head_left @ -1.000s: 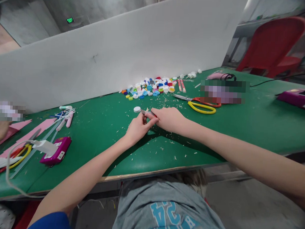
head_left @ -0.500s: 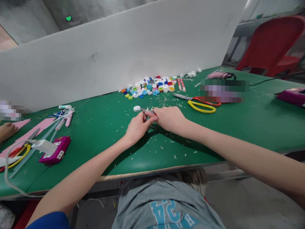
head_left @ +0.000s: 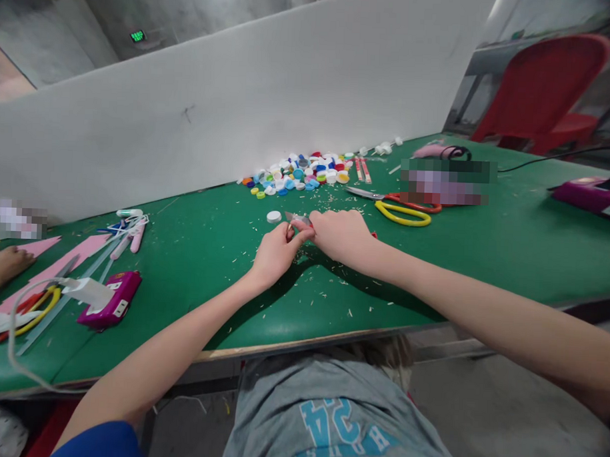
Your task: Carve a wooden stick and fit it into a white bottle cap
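Observation:
My right hand (head_left: pixel 341 233) is closed around a small knife, with a bit of red showing past the heel of the hand. The knife's blade (head_left: pixel 295 217) points left, over the fingertips of my left hand. My left hand (head_left: pixel 275 254) is pinched closed against the right one; whatever lies between its fingers is too small and hidden to name. Pale thin shavings (head_left: pixel 351 313) are scattered on the green table (head_left: pixel 184 257) around both hands. Just beyond the left fingers lies a white bottle cap (head_left: pixel 274 217).
A heap of coloured bottle caps (head_left: pixel 299 171) lies against the white partition (head_left: pixel 270 87). Scissors (head_left: pixel 403 214) rest right of it. At left are a purple power strip (head_left: pixel 111 300), pink paper (head_left: pixel 74 257), more scissors and another person's hand (head_left: pixel 6 266).
The knife has turned slightly in my right hand, so more of the blade's flat side and a red bit behind the hand show. My left hand has barely moved.

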`<state>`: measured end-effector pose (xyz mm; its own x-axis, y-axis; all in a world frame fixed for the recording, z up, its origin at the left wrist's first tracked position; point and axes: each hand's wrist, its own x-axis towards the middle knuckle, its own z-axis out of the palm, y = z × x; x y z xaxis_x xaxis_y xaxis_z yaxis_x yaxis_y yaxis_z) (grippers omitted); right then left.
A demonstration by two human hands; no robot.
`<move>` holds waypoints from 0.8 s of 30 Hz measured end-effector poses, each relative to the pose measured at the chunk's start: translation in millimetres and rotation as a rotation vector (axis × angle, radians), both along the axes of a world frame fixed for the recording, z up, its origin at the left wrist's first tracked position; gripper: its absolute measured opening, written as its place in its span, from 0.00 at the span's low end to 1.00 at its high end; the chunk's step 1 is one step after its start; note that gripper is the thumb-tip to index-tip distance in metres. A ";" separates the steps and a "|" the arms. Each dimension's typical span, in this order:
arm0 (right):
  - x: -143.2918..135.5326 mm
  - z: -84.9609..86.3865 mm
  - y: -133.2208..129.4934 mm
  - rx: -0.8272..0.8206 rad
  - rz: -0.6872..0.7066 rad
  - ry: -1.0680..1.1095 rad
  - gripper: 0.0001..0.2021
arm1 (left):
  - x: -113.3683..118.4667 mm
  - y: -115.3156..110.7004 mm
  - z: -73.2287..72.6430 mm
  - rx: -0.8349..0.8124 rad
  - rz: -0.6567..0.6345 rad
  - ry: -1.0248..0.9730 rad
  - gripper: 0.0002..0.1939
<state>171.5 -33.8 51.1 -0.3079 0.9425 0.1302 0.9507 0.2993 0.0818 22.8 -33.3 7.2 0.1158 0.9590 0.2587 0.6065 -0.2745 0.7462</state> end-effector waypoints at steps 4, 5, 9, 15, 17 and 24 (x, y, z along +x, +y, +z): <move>-0.2 -0.9 0.7 0.002 -0.007 0.004 0.25 | 0.2 1.9 -2.7 0.020 0.011 0.019 0.22; -0.5 -1.6 0.6 0.004 -0.006 0.003 0.25 | 0.6 1.8 -2.9 0.018 0.012 0.017 0.23; -2.6 -4.1 0.1 0.007 -0.005 0.011 0.24 | 2.3 -1.2 -2.8 0.003 0.023 0.012 0.23; 15.0 0.8 14.0 0.055 -0.144 0.077 0.38 | -2.8 -3.8 -3.8 0.053 0.099 0.069 0.23; 26.1 3.2 21.3 0.114 -0.152 0.105 0.41 | -5.4 -2.4 -4.4 0.076 0.103 0.070 0.24; 28.1 -0.1 22.9 0.117 -0.034 0.135 0.37 | -5.2 -3.1 -5.1 0.085 0.043 -0.013 0.23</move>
